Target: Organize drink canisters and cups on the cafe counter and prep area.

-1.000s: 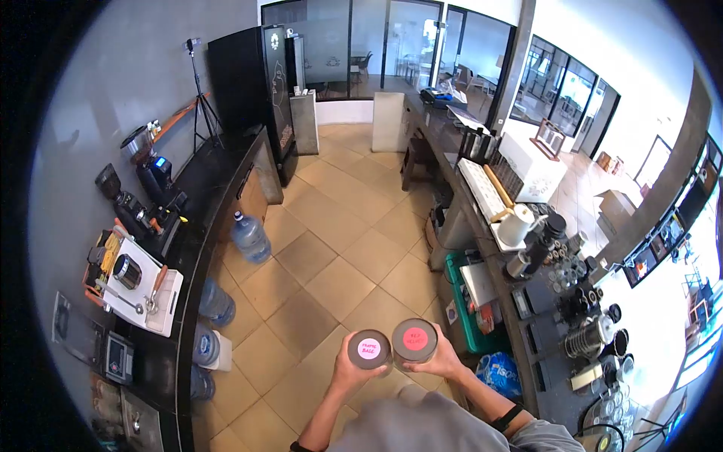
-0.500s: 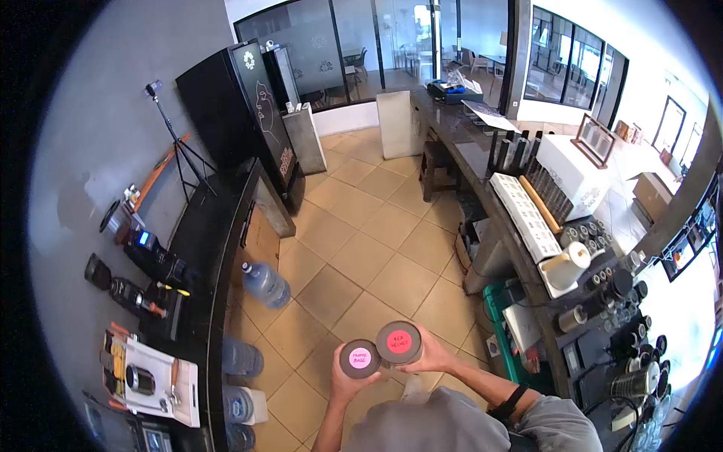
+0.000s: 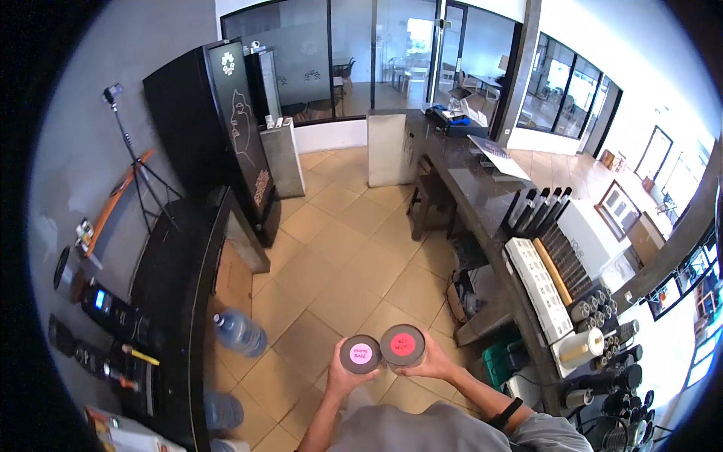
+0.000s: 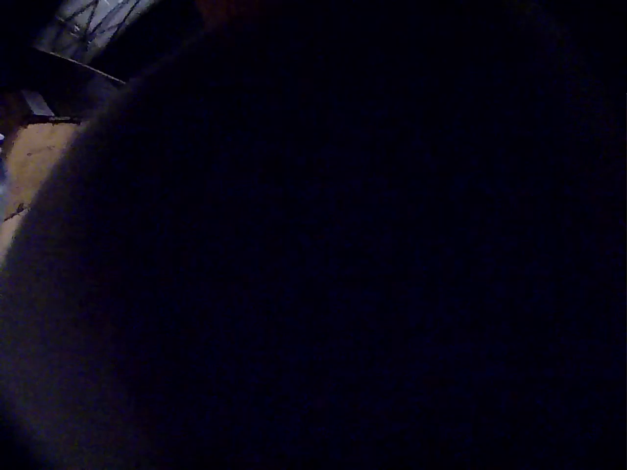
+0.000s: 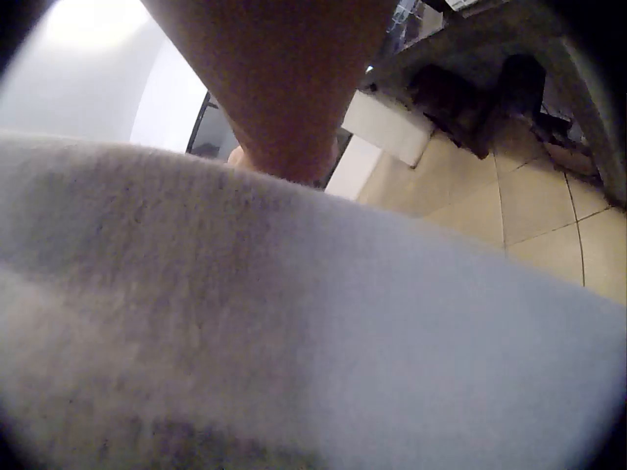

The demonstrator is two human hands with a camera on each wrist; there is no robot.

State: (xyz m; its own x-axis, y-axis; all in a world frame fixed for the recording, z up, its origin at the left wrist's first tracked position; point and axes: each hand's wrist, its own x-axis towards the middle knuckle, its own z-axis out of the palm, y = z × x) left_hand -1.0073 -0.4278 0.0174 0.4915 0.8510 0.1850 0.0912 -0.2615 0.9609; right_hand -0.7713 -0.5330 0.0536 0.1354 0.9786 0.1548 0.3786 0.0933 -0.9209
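In the head view, two jars with dark round lids are held side by side in front of the grey shirt. My left hand [image 3: 341,379] grips the jar with the pale pink "frappe base" label [image 3: 361,354], fingers round its left side. Around the other jar, whose red label reads "red velvet" [image 3: 403,345], curls my right hand [image 3: 435,360]. The lids hide most of both jars. Near-black covers almost all of the left wrist view. Grey cloth [image 5: 323,323] and the forearm [image 5: 284,78] fill much of the right wrist view.
A tiled aisle [image 3: 339,226] runs ahead between two dark counters. Water jugs [image 3: 241,334] stand on the floor by the left counter [image 3: 169,256]. A stool [image 3: 433,197] and a green crate [image 3: 501,365] sit under the right counter. A tall black fridge [image 3: 203,128] stands at the far left.
The head view has advanced along the aisle, so the fridge and far counter look nearer and the left tray has slid toward the bottom edge. Both hands keep hold of their jars.
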